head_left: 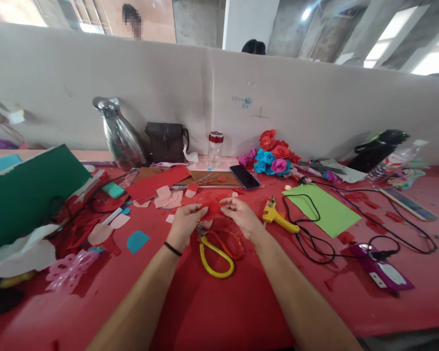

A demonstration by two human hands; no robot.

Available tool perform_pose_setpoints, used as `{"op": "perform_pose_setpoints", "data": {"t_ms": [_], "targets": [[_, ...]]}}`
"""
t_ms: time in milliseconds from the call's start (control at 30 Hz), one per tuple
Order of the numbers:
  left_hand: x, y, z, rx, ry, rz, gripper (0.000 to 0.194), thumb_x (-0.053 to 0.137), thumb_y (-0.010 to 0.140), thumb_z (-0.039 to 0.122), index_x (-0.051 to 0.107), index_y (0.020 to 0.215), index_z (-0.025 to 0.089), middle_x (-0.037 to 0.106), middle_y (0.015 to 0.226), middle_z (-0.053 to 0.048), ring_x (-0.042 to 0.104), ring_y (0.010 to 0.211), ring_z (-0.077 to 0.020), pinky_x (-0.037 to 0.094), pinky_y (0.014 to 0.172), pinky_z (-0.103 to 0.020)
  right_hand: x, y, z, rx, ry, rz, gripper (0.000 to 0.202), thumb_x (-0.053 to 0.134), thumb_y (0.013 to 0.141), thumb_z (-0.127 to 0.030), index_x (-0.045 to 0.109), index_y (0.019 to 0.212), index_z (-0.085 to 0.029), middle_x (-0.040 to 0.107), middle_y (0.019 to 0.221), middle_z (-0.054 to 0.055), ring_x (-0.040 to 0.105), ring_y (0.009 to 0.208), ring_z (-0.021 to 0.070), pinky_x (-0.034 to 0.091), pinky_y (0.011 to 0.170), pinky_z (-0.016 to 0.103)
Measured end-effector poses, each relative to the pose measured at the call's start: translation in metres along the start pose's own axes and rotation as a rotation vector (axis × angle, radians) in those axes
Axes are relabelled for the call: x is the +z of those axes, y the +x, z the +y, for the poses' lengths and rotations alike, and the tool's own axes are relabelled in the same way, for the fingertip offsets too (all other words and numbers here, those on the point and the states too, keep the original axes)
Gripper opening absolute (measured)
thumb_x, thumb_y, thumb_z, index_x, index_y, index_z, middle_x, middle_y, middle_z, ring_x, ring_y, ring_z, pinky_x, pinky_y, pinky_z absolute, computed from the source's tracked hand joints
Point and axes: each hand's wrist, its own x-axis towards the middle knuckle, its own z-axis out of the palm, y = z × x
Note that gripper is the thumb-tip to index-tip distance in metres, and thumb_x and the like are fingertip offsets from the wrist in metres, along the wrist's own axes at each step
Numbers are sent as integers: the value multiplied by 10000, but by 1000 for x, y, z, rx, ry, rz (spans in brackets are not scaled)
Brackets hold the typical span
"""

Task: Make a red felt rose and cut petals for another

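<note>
Between my two hands is a small piece of red paper (214, 208), hard to make out against the red tabletop. My left hand (185, 223), with a black band at the wrist, pinches its left side. At its right side, the thumb and fingers of my right hand (241, 217) are closed on it. Just below lies a pair of scissors (216, 272) with one yellow and one red handle loop; my hands partly hide the blades. A yellow glue gun (278, 217) rests to the right of my right hand. Left of my left hand lies a blue paper petal (137, 241).
Paper flowers (274, 153), a phone (245, 176), a glass jar (215, 148) and a steel jug (120, 136) stand or lie along the back. Light-green paper (322, 208), black cables and a purple power strip (382, 268) are at right. Pink paper pieces (170, 199) lie scattered at left.
</note>
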Motion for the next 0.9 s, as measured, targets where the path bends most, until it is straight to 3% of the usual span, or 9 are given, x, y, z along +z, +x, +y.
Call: {"op": "perform_pose_setpoints", "data": {"t_ms": [167, 300, 433, 533, 633, 733, 900], "targets": [[1, 2, 2, -2, -23, 52, 340, 830, 433, 374, 611, 557, 146, 562, 459, 33, 472, 397, -78, 366, 402, -200, -12, 6, -1, 19, 41, 51, 234, 714, 553, -240, 630, 769, -213, 592, 675, -45, 519, 628, 111, 384, 588, 237], [-2, 6, -1, 10, -10, 59, 292, 799, 500, 351, 629, 614, 143, 540, 472, 41, 466, 428, -76, 340, 415, -192, -13, 6, -1, 33, 76, 62, 230, 680, 559, -221, 628, 783, -221, 605, 714, -34, 526, 621, 114, 387, 579, 241], [-3, 8, -5, 123, 80, 34, 427, 790, 535, 273, 696, 937, 164, 699, 799, -40, 624, 737, -155, 451, 578, -218, -8, 3, -3, 53, 92, 52, 235, 647, 573, -234, 627, 806, -218, 602, 722, -32, 532, 569, 106, 391, 559, 247], [-2, 6, -6, 204, 175, 44, 577, 793, 534, 249, 668, 1093, 180, 702, 1011, -78, 633, 889, -190, 476, 655, -235, -4, 1, -5, 27, 86, 59, 229, 643, 597, -244, 621, 823, -217, 598, 724, -36, 548, 591, 108, 402, 580, 249], [0, 2, -5, 183, 206, 32, 527, 778, 581, 358, 681, 1059, 159, 712, 880, -76, 633, 714, -170, 460, 571, -241, 2, -1, -3, -144, 4, 108, 185, 631, 658, -270, 609, 836, -222, 612, 753, -26, 586, 699, 133, 441, 682, 273], [2, -2, -2, 171, 168, -1, 440, 777, 575, 425, 698, 896, 135, 668, 677, -34, 567, 550, -123, 419, 502, -224, 8, -3, 3, -370, -158, 148, 154, 595, 728, -295, 594, 864, -221, 642, 829, 13, 614, 806, 169, 459, 778, 318], [5, -7, 4, 99, 53, -30, 321, 781, 530, 372, 630, 702, 147, 532, 488, 43, 437, 409, -68, 302, 411, -195, 15, -9, 5, -422, -229, 109, 156, 597, 769, -310, 604, 898, -222, 662, 912, 42, 620, 892, 190, 452, 851, 346]]}}
